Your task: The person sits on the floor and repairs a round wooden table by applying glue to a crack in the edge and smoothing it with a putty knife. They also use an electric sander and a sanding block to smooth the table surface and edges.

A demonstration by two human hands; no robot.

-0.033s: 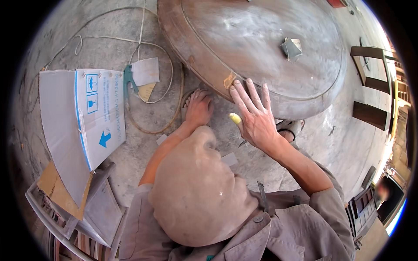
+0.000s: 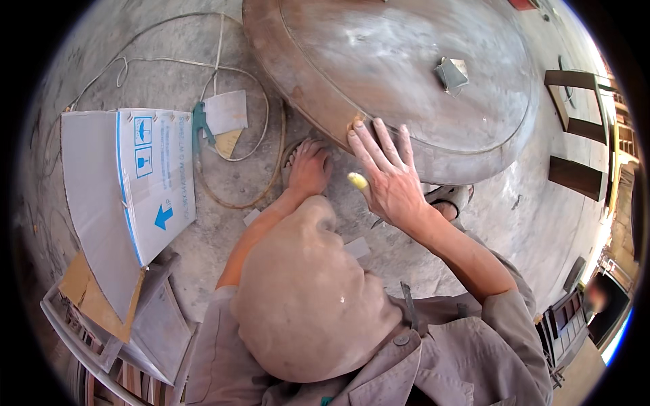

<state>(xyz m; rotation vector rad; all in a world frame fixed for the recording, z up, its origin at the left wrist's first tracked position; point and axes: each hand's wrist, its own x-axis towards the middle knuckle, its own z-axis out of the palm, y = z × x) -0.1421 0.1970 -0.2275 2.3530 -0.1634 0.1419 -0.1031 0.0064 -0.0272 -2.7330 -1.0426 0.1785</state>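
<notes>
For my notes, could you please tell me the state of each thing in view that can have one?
Panel: dusty, patchy in colour
Right hand: open, fingers on panel
Left hand: partly curled, grip unclear
Grey sheet: folded, on panel
Hose: looped
Cardboard: bent along a fold

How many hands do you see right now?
2: the right hand on the round wooden panel, the left hand beside its edge. Others may be hidden.

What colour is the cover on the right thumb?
The thumb cover is yellow, clearest in the head view.
</notes>
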